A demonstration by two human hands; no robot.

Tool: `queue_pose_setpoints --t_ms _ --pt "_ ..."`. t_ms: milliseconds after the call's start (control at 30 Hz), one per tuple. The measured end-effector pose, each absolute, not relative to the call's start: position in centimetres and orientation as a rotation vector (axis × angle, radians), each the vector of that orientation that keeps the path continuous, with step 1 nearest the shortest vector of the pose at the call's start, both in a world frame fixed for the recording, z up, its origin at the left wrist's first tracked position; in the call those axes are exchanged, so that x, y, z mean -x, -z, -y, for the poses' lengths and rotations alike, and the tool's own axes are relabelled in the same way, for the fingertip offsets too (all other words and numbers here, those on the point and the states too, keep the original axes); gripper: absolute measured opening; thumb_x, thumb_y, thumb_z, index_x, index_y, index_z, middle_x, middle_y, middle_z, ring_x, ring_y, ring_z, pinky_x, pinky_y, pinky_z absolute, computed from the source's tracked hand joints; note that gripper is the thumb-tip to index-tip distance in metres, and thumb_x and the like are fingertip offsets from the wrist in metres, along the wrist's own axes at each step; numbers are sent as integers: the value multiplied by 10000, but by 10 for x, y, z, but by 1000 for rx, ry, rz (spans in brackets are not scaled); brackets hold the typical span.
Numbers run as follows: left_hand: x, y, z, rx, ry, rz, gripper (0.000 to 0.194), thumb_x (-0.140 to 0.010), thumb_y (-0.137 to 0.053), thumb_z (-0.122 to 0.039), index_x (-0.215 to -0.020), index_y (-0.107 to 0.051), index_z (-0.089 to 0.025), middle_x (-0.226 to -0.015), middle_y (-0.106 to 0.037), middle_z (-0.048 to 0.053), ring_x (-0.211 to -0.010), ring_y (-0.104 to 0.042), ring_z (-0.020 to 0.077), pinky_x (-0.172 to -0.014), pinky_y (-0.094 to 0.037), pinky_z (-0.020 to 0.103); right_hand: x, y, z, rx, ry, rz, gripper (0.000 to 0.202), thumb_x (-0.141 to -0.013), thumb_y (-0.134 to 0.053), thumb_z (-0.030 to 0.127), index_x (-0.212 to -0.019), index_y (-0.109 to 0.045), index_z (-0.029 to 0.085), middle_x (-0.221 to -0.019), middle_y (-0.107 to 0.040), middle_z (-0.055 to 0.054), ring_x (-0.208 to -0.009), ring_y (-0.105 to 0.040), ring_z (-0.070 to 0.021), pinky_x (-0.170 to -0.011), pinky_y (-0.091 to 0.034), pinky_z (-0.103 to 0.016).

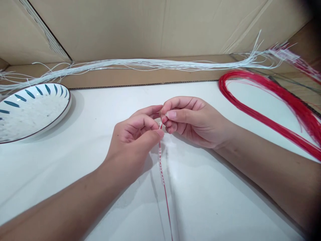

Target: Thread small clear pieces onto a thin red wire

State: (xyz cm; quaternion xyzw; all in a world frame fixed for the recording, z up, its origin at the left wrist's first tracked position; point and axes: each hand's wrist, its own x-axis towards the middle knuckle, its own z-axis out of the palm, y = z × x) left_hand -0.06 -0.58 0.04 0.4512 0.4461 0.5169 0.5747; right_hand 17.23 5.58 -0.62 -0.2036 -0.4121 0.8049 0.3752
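A thin red cord (167, 207) with small pale beads or knots (161, 160) along its upper stretch runs down toward the front edge of the view. My left hand (132, 144) pinches it between thumb and index finger, just above that stretch. A short white strand (160, 126) sticks up from this pinch. Close by on the right, my right hand (193, 120) is closed with thumb against fingers. The red cord's upper end reaches its fingertips, and a tiny pale bit there is too small to name.
A white plate with blue leaf marks (46, 87) stands at left, holding small clear-white pieces (27, 115). A bundle of white cords (150, 63) lies along the cardboard (150, 30) at the back. Looped red cords (250, 108) lie at right on the white table (213, 204).
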Motion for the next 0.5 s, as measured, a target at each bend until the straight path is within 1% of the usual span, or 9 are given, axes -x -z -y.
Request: queue_pose_setpoints --t_ms 67,200,300,400,500 --pt "0 0 5 -1051 -1207 -1029 226 -822 -706 -89 -640 -715 -223 -1282 -708 -6 -1230 -642 239 -944 -533 372 -172 5 -56 524 -2073 1067 23 -849 -778 93 -848 -761 109 -756 -758 -13 -673 -711 -65 -669 -611 -141" --pt "-2 -1 4 -1017 -1227 -980 233 -818 -679 -61 -644 -721 -211 -1209 -741 26 -1108 -696 233 -936 -542 383 -173 4 -55 576 -2061 1074 77 -821 -845 157 -831 -774 128 -752 -746 2 -657 -685 -55 -650 -601 -132" --pt "-3 0 3 -1009 -1237 -981 236 -818 -666 -67 -631 -710 -205 -1170 -752 36 -1084 -705 234 -945 -548 387 -172 3 -55 611 -2030 1093 120 -812 -866 214 -823 -776 136 -742 -725 6 -649 -665 -55 -636 -591 -136" --pt "-2 0 3 -1006 -1232 -1004 226 -806 -666 -78 -621 -697 -204 -1191 -746 34 -1077 -704 232 -962 -553 397 -171 2 -54 632 -1993 1142 140 -821 -861 251 -821 -771 144 -742 -712 5 -649 -648 -61 -635 -584 -156" --pt "-2 0 3 -994 -1222 -1018 221 -792 -665 -80 -609 -691 -202 -1202 -742 30 -972 -708 200 -909 -570 387 -170 2 -53 650 -1961 1191 153 -837 -847 260 -802 -751 145 -747 -703 3 -646 -625 -64 -635 -573 -178"
